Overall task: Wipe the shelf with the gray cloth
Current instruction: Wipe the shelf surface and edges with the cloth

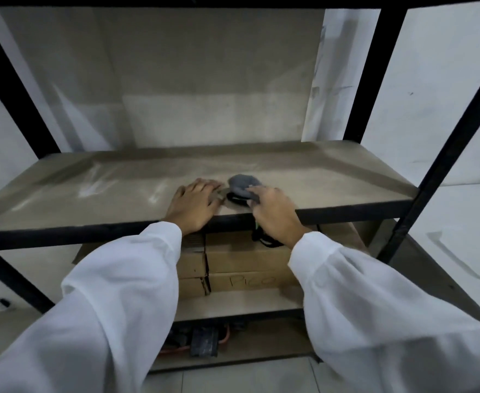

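Black metal-framed rack with a dusty beige board shelf (119, 194), streaked pale at left. Brown cardboard boxes (244, 259) stacked on the tier below. Left hand (193, 205) lies flat, fingers spread, at the shelf's front edge. Right hand (272, 211) pinches the bunched gray cloth (243, 184), which rests on the shelf near centre front.

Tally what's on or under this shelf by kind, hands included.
Hands: 2, left hand and right hand
Gray cloth: 1
Cardboard boxes below, such as: at least 3 visible
Total: at least 6
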